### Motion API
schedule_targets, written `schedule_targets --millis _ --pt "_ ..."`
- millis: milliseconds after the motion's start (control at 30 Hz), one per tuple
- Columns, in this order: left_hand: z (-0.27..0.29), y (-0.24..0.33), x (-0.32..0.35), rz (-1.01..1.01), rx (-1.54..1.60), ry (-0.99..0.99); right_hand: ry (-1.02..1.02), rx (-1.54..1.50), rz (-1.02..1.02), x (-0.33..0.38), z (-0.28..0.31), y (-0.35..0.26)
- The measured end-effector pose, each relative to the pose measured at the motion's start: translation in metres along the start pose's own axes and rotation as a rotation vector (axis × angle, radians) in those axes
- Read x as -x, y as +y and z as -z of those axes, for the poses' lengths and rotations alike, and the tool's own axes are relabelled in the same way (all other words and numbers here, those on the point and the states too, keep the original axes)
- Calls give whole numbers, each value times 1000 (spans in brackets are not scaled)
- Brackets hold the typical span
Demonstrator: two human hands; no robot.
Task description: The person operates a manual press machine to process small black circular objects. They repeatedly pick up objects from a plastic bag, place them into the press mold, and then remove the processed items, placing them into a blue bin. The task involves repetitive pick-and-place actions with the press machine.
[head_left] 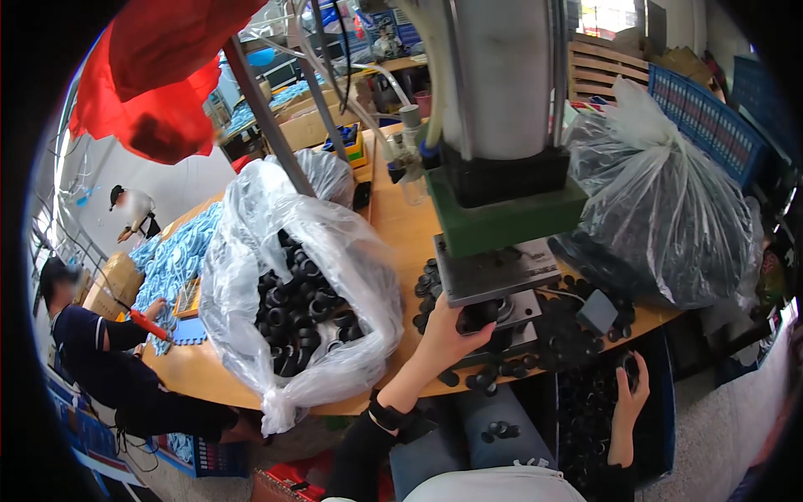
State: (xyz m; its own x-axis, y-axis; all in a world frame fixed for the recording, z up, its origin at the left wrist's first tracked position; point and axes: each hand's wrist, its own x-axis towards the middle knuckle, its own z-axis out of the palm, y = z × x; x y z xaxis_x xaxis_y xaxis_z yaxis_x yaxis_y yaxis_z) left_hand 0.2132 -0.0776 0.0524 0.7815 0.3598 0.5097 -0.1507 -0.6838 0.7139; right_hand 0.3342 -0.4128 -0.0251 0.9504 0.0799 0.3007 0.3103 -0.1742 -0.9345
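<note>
My left hand (447, 339) reaches under the upper plate of a green and grey press (502, 213). Its thumb and fingers close round a black round part (478, 316), next to the press's lower metal block (523, 311). On the right, my right hand (631, 393) is over a blue bin (667, 402) of black pieces. A small black round part (627, 362) sits between its thumb and fingers. Loose black caps (485, 381) lie along the table edge below the press, and a few more (500, 430) rest on my lap.
An opened clear plastic bag (368, 251) of black parts stands left of the press; a tied clear bag (669, 201) stands at right. A grey box (597, 313) on a cable lies among loose parts. At far left a person (92, 343) works beside light-blue pieces (180, 251).
</note>
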Motion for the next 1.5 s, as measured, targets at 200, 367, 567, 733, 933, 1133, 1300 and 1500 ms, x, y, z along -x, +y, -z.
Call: schedule_targets --millis 200,367,567,733,933,1133,1300,1500 --pt "-28 20 -4 3 -113 209 135 333 -266 29 69 62" --pt "-42 13 -7 -36 -399 266 141 274 -362 38 79 103" --pt "-58 15 -17 9 -326 221 45 305 -333 36 64 110" --pt "-53 9 -23 25 -137 217 21 361 -333 45 72 119" --pt "-65 13 -25 114 -399 253 -27 540 -247 52 90 132" --pt "-53 21 -17 106 116 157 -139 816 -352 69 85 162" --pt "-54 3 -19 22 -93 265 -140 592 -103 19 37 120" --pt "-44 2 -15 -7 -153 240 -218 480 345 -50 -39 17"
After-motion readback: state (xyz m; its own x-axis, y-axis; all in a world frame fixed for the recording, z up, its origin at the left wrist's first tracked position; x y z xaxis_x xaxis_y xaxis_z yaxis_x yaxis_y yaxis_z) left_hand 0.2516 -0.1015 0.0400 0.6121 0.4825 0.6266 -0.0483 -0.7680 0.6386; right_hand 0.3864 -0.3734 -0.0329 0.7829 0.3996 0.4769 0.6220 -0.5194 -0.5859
